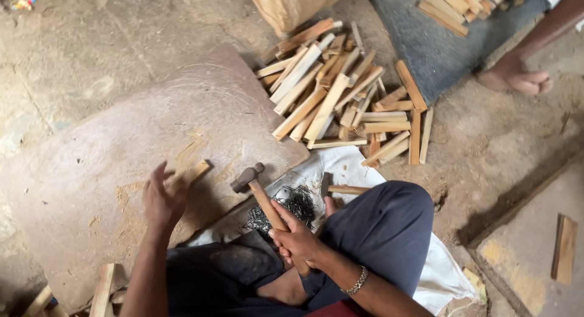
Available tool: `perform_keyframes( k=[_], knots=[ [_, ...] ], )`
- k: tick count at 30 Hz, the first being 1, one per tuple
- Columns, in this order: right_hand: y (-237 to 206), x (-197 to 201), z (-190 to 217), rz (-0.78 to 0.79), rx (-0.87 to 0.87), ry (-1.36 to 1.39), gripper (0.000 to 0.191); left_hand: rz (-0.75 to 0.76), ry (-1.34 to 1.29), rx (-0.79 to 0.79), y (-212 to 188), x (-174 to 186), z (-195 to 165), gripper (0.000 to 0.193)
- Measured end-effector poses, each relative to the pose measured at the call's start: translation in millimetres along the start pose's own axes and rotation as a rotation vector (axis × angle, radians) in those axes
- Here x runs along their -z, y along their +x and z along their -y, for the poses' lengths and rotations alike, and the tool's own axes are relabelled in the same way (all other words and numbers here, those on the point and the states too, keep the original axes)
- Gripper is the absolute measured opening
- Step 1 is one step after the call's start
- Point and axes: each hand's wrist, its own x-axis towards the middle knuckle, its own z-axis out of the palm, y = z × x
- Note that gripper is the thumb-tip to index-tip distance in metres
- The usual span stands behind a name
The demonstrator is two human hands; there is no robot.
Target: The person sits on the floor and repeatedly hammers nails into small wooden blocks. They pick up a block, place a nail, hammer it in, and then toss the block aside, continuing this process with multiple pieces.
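the right hand (296, 239) grips the wooden handle of a hammer (260, 193), its metal head raised above the stone slab (91, 171) that serves as the worktop. the left hand (163, 201) is spread, fingers open, touching a small wooden strip (193, 171) lying on the slab. a heap of dark nails (292, 204) sits on a white cloth (340, 165) just beside the right hand. a pile of wooden sticks (340, 98) lies on the floor beyond. another person's foot (517, 77) rests further off.

Soft, even daylight, faint shadows, no glare; slight wide-angle bending at edges, left hand (163, 201) motion-blurred.
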Motion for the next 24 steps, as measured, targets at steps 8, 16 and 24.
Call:
perform_keyframes(
  k=[8, 16, 24],
  knots=[
    [2.1, 2.9, -1.0, 0.017, 0.019, 0.027, 0.087, -0.065, -0.138, 0.083, 10.5, -18.1, -51.2, 0.071],
    [-2.4, 7.7, 0.2, 0.075, 0.074, 0.047, 0.086, -0.07, -0.499, -0.231, 119.7, -99.3, -247.1, 0.083],
    [2.3, 0.3, -5.6, 0.007, 0.005, 0.076, 0.082, 0.831, -2.48, 0.317, 3.3, -29.9, -297.2, 0.115]
  ],
)
